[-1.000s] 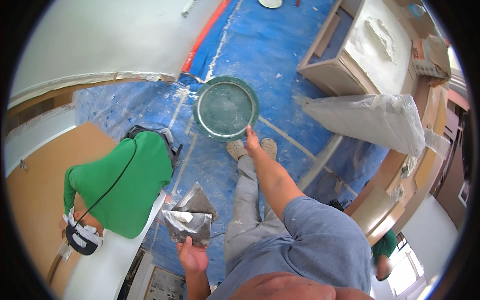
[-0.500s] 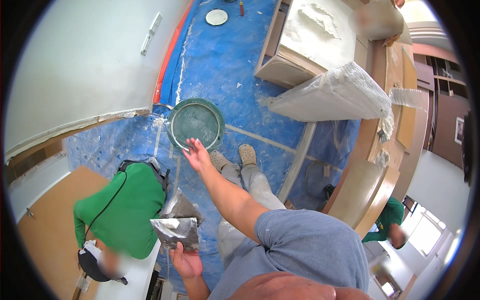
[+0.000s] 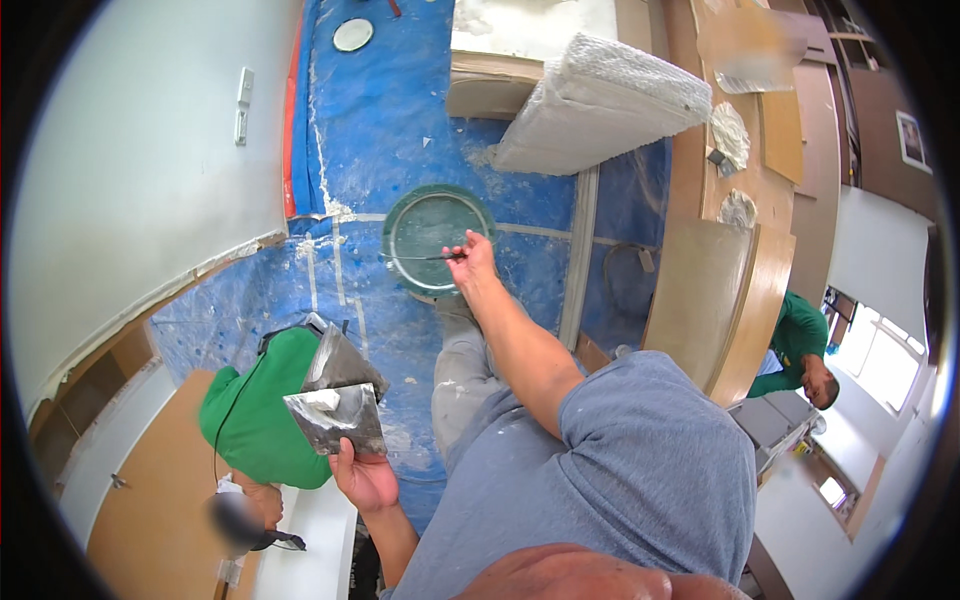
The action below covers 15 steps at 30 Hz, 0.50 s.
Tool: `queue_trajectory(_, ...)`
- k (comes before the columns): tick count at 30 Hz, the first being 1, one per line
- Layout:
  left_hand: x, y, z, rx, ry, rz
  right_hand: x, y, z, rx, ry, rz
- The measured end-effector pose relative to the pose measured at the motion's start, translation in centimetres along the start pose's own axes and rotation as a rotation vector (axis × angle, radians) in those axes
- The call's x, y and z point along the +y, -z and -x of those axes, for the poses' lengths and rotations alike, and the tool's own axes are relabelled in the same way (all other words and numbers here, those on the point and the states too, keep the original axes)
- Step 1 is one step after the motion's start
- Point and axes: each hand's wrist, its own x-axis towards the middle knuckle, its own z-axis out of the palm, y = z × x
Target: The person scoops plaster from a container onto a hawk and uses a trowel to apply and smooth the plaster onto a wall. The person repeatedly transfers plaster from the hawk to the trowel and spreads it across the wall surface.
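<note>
My left hand (image 3: pixel 365 480) is closed on a broad steel putty knife (image 3: pixel 340 425), its flat blade carrying a lump of white putty (image 3: pixel 322 402). A second grey metal blade (image 3: pixel 340 360) shows just behind it; how the two are joined or held is hidden. My right hand (image 3: pixel 473 262) is pinched on a thin, dark-handled tool (image 3: pixel 435 258), seen nearly edge-on like a narrow blade. It is over a round green tub or lid (image 3: pixel 438 215) with a pale ring inside, which lies by my feet.
Blue sheeting (image 3: pixel 385 150) with pale tape and white splashes covers the floor. A co-worker in green (image 3: pixel 265 410) bends at lower left beside a white board. Bubble-wrapped furniture (image 3: pixel 605 100) and a wooden counter (image 3: pixel 735 280) stand right. Another person in green (image 3: pixel 800 345) is beyond.
The view has swung, shifting the room leftward at the top. My right hand, fingers spread before, now pinches a thin tool over the green round. My left hand keeps hold of the putty knife.
</note>
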Motion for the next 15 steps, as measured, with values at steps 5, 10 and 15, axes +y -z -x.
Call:
queue_trajectory(5,0.5,-4.2,1.1,-0.066,-0.007,-0.101,-7.5,3.9,-4.9,0.081,0.053,0.064)
queue_trajectory(10,0.6,-5.7,1.5,-0.249,0.068,-0.150,-15.4,7.3,-6.0,0.228,0.173,-0.006)
queue_trajectory(15,1.0,-8.5,2.7,-0.236,0.046,-0.230,-23.1,12.9,-6.5,0.261,0.329,0.014)
